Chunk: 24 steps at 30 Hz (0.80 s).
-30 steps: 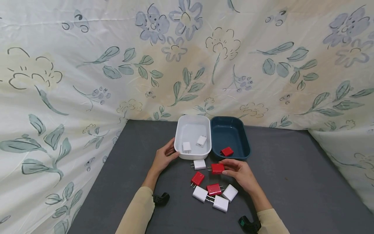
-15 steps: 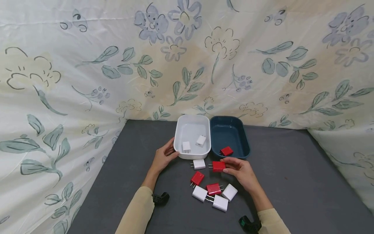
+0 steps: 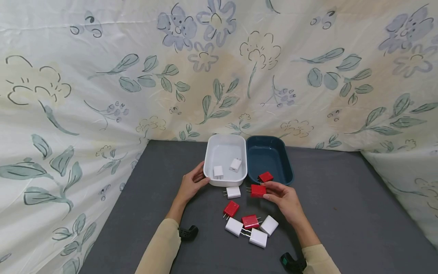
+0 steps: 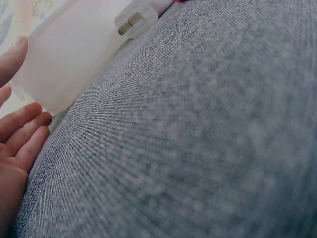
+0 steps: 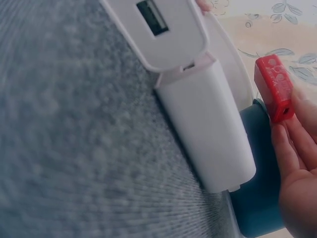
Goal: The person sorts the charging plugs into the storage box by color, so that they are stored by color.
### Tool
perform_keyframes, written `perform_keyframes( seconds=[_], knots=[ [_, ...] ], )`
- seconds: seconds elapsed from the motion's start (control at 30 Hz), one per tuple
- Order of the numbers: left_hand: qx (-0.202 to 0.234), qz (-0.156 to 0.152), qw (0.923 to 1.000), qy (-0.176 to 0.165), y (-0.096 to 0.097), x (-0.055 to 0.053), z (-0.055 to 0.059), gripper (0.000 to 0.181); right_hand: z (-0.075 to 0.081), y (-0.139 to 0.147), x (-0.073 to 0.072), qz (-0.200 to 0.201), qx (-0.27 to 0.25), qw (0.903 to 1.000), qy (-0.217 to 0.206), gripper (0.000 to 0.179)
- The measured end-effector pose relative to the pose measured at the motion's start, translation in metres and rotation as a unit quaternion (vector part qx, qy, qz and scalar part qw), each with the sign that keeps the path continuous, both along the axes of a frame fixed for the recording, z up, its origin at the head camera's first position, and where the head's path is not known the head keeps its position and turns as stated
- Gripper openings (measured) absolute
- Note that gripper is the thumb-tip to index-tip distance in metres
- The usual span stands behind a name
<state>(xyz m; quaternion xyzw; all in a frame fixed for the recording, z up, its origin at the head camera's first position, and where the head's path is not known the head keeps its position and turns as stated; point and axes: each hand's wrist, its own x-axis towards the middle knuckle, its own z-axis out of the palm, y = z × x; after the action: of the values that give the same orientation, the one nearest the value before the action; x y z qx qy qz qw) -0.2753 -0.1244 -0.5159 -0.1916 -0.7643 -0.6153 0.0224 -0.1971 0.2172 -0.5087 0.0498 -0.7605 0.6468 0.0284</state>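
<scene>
Smooth, chunky white chargers (image 3: 258, 238) and red chargers (image 3: 251, 221) are strewn nearest, on ribbed grey cloth (image 4: 148, 134). A glossy red plug (image 3: 257, 191) is pinched by the right hand (image 3: 286, 201) just on the near side of the blue tub (image 3: 268, 156); the white tub (image 3: 226, 148), left, is touched by the left hand (image 3: 189, 186), fingers pretty loose. Wrinkly floral fabric (image 3: 260, 87) is hung far back.

2 arms (image 3: 160, 245) forward, left hand (image 3: 190, 185) loose

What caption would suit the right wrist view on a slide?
Right hand pinching a red plug adapter near the blue tray, with two white adapters in the foreground.
</scene>
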Motion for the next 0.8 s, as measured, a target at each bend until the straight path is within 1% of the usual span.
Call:
perform_keyframes(
  seconds=[0.17, 0.27, 0.4, 0.57, 0.8],
  knots=[
    [0.004, -0.001, 0.9999, 0.01, -0.0003, -0.0007, -0.0008, 0.071, 0.0016, -0.0007, 0.0001, -0.004, 0.003, 1.0, 0.001, 0.05],
    [0.002, -0.001, 1.0, 0.01, -0.0005, -0.0002, -0.0009, 0.07, 0.0025, -0.0005, -0.0002, -0.007, -0.002, 1.0, -0.001, 0.048],
    [-0.002, -0.001, 1.0, 0.007, -0.0005, -0.0002, -0.0012, 0.071, 0.0032, -0.0006, -0.0007, -0.006, -0.02, 0.9998, 0.004, 0.049],
    [-0.001, -0.001, 0.9999, 0.01, -0.0001, -0.0007, -0.0013, 0.07, 0.0038, -0.0007, -0.0005, -0.009, -0.04, 0.9991, 0.008, 0.052],
    [0.008, -0.002, 0.9999, 0.012, -0.0003, -0.0015, -0.0032, 0.071, 0.0031, 0.0017, -0.0008, -0.027, -0.034, 0.9989, 0.017, 0.05]
  ],
)
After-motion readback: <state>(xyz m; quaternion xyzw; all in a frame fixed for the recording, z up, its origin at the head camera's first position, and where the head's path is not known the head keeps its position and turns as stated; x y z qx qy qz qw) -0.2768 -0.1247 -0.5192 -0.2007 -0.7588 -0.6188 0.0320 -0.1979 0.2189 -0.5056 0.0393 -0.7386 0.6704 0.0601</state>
